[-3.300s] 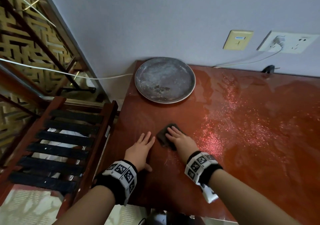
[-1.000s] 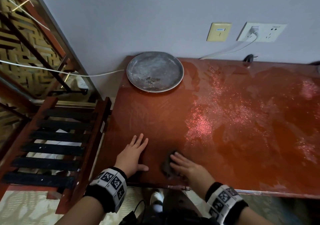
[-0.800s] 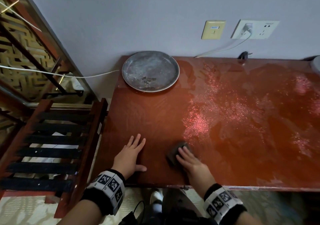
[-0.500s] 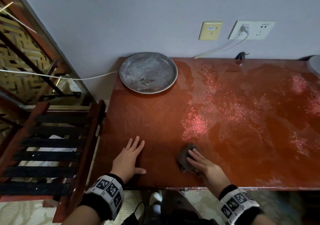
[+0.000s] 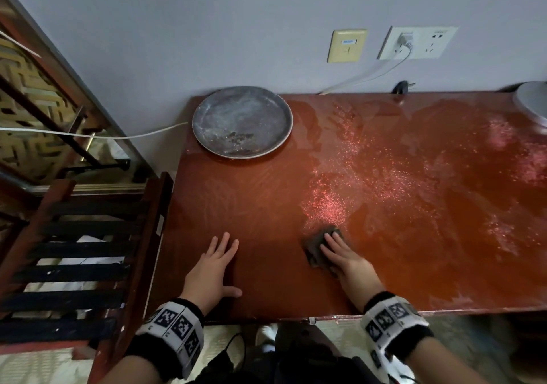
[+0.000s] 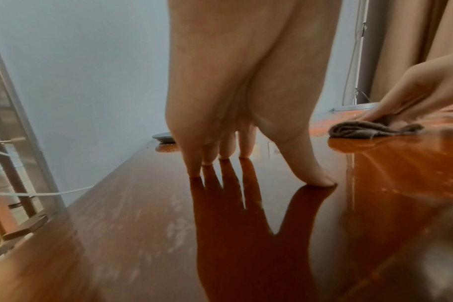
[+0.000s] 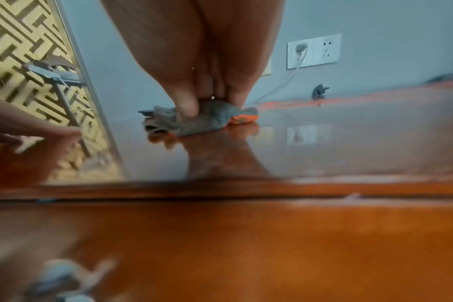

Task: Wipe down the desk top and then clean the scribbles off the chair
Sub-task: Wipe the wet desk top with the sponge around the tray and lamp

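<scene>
The glossy red-brown desk top (image 5: 414, 206) is wet and speckled with shiny specks across its middle and right. A crumpled grey cloth (image 5: 313, 243) lies near the front edge. My right hand (image 5: 337, 247) presses down on it with straight fingers; the wrist view shows the cloth (image 7: 207, 120) bunched under thumb and fingers. My left hand (image 5: 219, 265) rests flat on the desk to the left, fingers spread, holding nothing. The wooden chair (image 5: 77, 250) with dark slats stands against the desk's left side.
A round grey metal plate (image 5: 242, 122) sits at the desk's back left corner. Wall sockets (image 5: 417, 42) with a plugged white cable are above the back edge. A pale round object (image 5: 532, 102) sits at the far right. A patterned screen (image 5: 26, 111) stands at the left.
My right hand has slid the cloth to the right along the front part of the desk and a little away from the edge. The left hand stays flat in place.
</scene>
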A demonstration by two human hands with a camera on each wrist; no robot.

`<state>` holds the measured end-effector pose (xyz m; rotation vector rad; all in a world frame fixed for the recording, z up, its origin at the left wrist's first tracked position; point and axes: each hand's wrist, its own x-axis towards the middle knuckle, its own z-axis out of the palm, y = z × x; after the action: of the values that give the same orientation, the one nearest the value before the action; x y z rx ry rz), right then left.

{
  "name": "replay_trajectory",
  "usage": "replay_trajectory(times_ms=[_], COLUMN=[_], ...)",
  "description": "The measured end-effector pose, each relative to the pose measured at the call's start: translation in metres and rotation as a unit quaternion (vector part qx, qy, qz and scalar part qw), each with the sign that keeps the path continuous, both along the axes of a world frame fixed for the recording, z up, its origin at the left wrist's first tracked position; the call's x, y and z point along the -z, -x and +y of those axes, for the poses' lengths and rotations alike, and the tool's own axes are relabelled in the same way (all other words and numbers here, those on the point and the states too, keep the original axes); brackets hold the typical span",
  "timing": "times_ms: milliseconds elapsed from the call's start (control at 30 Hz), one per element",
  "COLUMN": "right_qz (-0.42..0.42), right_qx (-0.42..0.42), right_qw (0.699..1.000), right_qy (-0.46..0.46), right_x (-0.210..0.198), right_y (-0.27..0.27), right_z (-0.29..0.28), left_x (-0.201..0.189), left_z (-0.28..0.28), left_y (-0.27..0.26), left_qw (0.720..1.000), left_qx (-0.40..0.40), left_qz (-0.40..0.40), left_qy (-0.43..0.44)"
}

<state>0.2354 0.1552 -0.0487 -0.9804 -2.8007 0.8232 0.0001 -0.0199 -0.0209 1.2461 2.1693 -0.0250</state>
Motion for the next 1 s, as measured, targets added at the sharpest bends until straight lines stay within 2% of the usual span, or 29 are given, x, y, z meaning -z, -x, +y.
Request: replay_trajectory(times_ms=[67,167,233,367,467,500,600,667,733,833,900,933,1000], right_qz=[0.024,0.008,0.022,-0.034,-0.066,-0.058,-0.021,-0.017,0.01,-0.05,-0.08,-0.09,-0.097], right_qx=[-0.044,-0.203,-0.193,-0.095,-0.048,-0.057,-0.18,-0.218,-0.184,-0.094,-0.054,-0.044,-0.087], right_qw=[0.999,0.979,0.981,0.995,0.997,0.997,0.983,0.976,0.983,0.994,0.995,0.994,0.991], right_qy=[0.007,0.002,0.003,0.008,-0.012,-0.018,-0.019,-0.021,-0.013,-0.031,-0.031,-0.034,-0.042], right_x=[0.002,0.006,0.002,-0.016,-0.016,-0.012,-0.001,0.0,-0.008,-0.017,-0.017,-0.016,-0.006], right_y=[0.009,0.008,0.01,0.022,0.038,0.042,0.041,0.038,0.045,0.056,0.066,0.07,0.071], right_z=[-0.02,-0.04,-0.022,0.033,0.032,0.022,-0.004,0.003,0.029,0.069,0.074,0.066,0.05], left_x=[-0.001,-0.001,-0.001,-0.005,-0.009,-0.01,-0.013,-0.016,-0.016,-0.015,-0.014,-0.014,-0.012], left_z=[0.001,0.001,0.001,0.008,0.024,0.031,0.053,0.068,0.081,0.094,0.102,0.107,0.115], left_y=[0.0,0.001,0.001,0.002,0.004,0.006,0.01,0.014,0.018,0.02,0.018,0.017,0.014], left_qw=[1.0,1.0,1.0,1.0,1.0,1.0,0.999,0.999,0.999,0.999,1.0,0.999,0.999], left_qx=[-0.002,-0.002,-0.004,-0.011,0.005,0.013,0.024,0.03,0.034,0.028,0.026,0.027,0.03], left_qz=[-0.002,-0.003,-0.003,-0.007,0.001,0.0,-0.006,-0.004,-0.003,-0.011,-0.015,-0.018,-0.023], left_qy=[-0.002,-0.005,0.0,0.009,0.012,0.013,0.022,0.024,0.022,0.015,0.004,-0.001,-0.005])
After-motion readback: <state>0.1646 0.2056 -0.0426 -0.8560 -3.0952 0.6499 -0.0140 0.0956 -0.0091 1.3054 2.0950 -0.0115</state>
